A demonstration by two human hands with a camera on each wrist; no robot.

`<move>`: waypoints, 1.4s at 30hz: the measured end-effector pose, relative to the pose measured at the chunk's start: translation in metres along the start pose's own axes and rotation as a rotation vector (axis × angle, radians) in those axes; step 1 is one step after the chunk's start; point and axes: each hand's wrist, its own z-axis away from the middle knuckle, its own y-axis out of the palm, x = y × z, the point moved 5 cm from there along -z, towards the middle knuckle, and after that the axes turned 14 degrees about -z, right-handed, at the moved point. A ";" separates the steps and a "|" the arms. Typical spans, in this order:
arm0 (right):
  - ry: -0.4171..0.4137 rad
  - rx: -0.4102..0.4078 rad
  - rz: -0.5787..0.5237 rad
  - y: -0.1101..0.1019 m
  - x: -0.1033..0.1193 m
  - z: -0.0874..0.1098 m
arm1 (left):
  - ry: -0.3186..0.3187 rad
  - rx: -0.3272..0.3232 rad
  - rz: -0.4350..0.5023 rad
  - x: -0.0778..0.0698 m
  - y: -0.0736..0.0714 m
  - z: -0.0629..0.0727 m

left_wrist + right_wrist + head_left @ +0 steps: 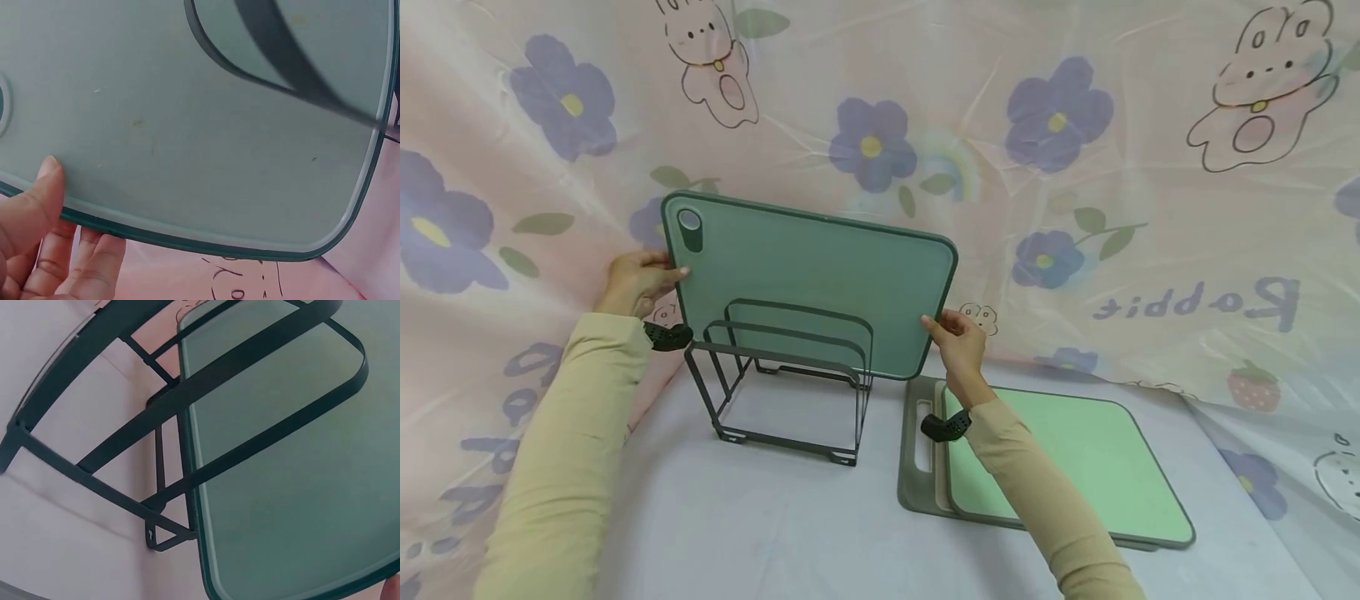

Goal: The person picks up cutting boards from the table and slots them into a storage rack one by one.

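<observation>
A green cutting board [805,258] with a dark rim and a hole near its upper left corner is held up on edge, its left end higher. My left hand [636,283] grips its left edge, thumb on the near face and fingers behind, as the left wrist view shows. At the right edge, my right hand [958,346] pinches the board with the thumb in front. The loops of a dark metal rack [782,445] stand in front of the board's lower part. Only a fingertip [392,589] of the right hand shows in the right wrist view.
Right of the rack, a light green cutting board [1075,458] lies on top of a grey board [916,492] with a handle slot, with a beige layer between them. A white cloth [760,525] covers the table. Behind hangs a printed curtain [955,67] with flowers and rabbits.
</observation>
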 end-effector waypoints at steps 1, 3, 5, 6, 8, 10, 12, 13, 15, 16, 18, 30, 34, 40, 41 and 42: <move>0.004 -0.001 0.001 0.001 0.000 -0.001 | -0.003 -0.001 -0.023 0.001 -0.001 0.000; 0.007 0.001 0.004 0.003 0.000 -0.004 | -0.004 0.001 -0.055 0.003 -0.003 0.000; 0.006 0.004 0.004 0.005 0.000 -0.006 | 0.002 0.004 -0.098 0.005 -0.005 0.001; 0.008 0.007 0.007 0.006 0.000 -0.007 | 0.001 0.003 -0.096 0.006 -0.006 0.001; 0.008 0.012 0.008 0.008 0.000 -0.009 | -0.006 0.003 -0.061 0.009 -0.008 0.001; 0.006 0.015 0.013 0.010 0.001 -0.011 | 0.001 0.000 -0.065 0.011 -0.010 0.003; 0.002 0.015 0.026 0.012 0.001 -0.012 | -0.001 0.002 -0.029 0.014 -0.011 0.004; -0.002 0.013 0.034 0.013 0.001 -0.013 | 0.000 0.005 -0.025 0.015 -0.011 0.004; -0.007 0.010 0.041 0.014 0.001 -0.015 | -0.002 0.011 0.007 0.017 -0.010 0.006; -0.010 0.008 0.045 0.015 0.002 -0.016 | -0.006 0.014 0.036 0.018 -0.010 0.006; -0.014 0.003 0.055 0.016 0.002 -0.017 | -0.012 0.019 0.062 0.021 -0.010 0.007; 0.002 0.006 0.081 0.022 -0.002 -0.027 | -0.005 -0.023 -0.043 0.038 -0.013 0.007; 0.016 -0.002 0.089 0.025 -0.003 -0.028 | -0.010 -0.030 -0.057 0.043 -0.016 0.008; 0.037 0.003 0.095 0.031 -0.007 -0.026 | -0.003 -0.057 -0.039 0.045 -0.021 0.012; 0.039 0.006 0.093 0.032 -0.008 -0.025 | -0.006 -0.062 -0.027 0.045 -0.022 0.012; 0.039 0.007 0.092 0.032 -0.009 -0.024 | -0.012 -0.069 -0.020 0.046 -0.022 0.013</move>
